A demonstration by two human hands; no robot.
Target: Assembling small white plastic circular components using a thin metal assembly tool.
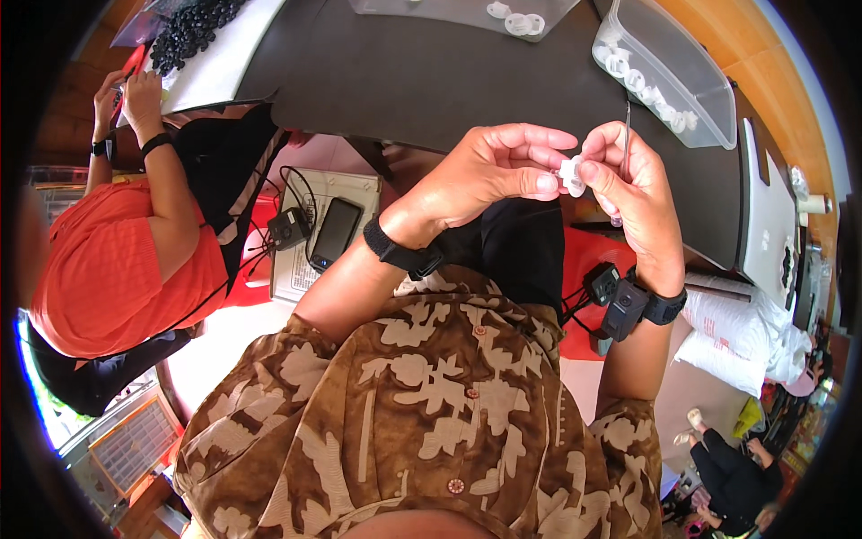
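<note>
In front of my chest, both hands meet at a small white plastic part [571,176]. My left hand [498,171] has its thumb and fingers closed at the part's left side. The thumb and forefinger of my right hand [636,184] pinch it from the right. A thin metal pick-like tool [627,135] is also held in my right hand, its shaft pointing up past the fingers and its lower end showing below the palm. The fingers partly cover the white part, so its full shape is hidden.
Ahead is a dark table [359,76]. A clear bin [709,85] of white parts stands at its right, another clear tray [431,7] at the far edge. At left, a co-worker in an orange top [117,260] handles something near black pieces [193,31]. A phone [336,232] lies on a box.
</note>
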